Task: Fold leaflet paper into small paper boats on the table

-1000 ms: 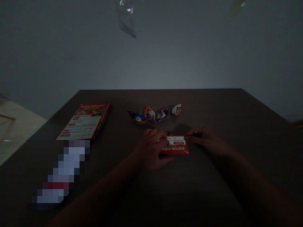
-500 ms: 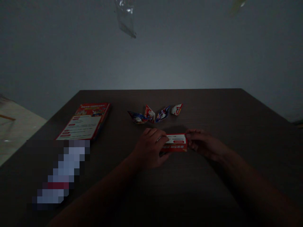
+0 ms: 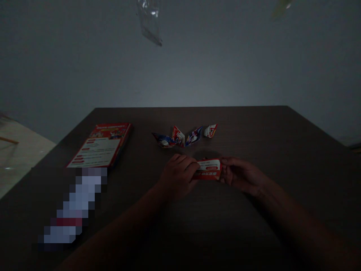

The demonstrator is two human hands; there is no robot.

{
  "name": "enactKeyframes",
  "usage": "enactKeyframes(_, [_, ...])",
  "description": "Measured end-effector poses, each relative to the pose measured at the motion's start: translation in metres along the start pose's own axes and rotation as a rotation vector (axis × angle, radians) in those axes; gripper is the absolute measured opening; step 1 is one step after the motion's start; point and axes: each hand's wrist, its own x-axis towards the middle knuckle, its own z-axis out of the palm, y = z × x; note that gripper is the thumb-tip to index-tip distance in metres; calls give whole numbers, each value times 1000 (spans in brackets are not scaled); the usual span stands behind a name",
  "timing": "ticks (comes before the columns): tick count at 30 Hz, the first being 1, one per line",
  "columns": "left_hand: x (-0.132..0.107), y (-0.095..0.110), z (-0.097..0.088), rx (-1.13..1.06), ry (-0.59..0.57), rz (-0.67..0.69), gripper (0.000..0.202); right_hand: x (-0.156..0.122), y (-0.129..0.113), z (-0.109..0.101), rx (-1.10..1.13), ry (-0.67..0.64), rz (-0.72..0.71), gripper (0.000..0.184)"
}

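Observation:
Between my hands is a folded paper leaflet (image 3: 209, 170), red and white with printed lettering, held just above the dark table. My left hand (image 3: 180, 174) is closed on its left end, the fingers curled over the top. At the right end, my right hand (image 3: 237, 173) pinches the paper's edge between thumb and fingers. Just beyond lie several small folded paper boats: a blue one (image 3: 164, 140), a red and white one (image 3: 178, 135), another blue one (image 3: 193, 136) and a white one with red edges (image 3: 211, 130).
A stack of red and white leaflets (image 3: 97, 148) lies on the table's left side. Nearer me is a blurred-out long pale object (image 3: 75, 210). Behind the brown table (image 3: 254, 124) rises a grey wall (image 3: 225, 56), where a clear plastic bag (image 3: 150, 22) hangs.
The leaflet has shifted slightly left and its right end is tilted a little. My right hand has moved slightly left, its fingers now curled further round the paper's edge.

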Motion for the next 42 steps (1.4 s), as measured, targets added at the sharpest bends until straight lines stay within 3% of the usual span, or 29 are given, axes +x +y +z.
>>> enactKeyframes(5, [1,-1,3,10,41,1,15,0,0,2,-22,-19,-41,12])
enactKeyframes(11, [-2,-5,8,-53,298,-38,9,4,2,2,98,12,-214,17])
enactKeyframes(15, [-2,-6,8,-125,475,-72,6,9,8,0,-66,133,-338,14])
enactKeyframes(18, [-1,-5,6,-195,531,-40,7,11,14,0,-290,199,-404,21])
enactKeyframes(22, [-2,-4,8,-311,529,63,15,11,18,2,-525,178,-457,26])
enactKeyframes(29, [-1,-2,7,-343,534,61,12,7,17,6,-709,200,-611,14])
enactKeyframes(33, [-1,1,4,-332,534,23,10,4,15,7,-671,165,-664,13])
enactKeyframes(38, [-6,5,7,-360,440,-210,17,0,15,7,-505,72,-645,14])
enactKeyframes(42, [-9,3,11,-455,336,-213,12,2,16,4,-361,146,-611,15])
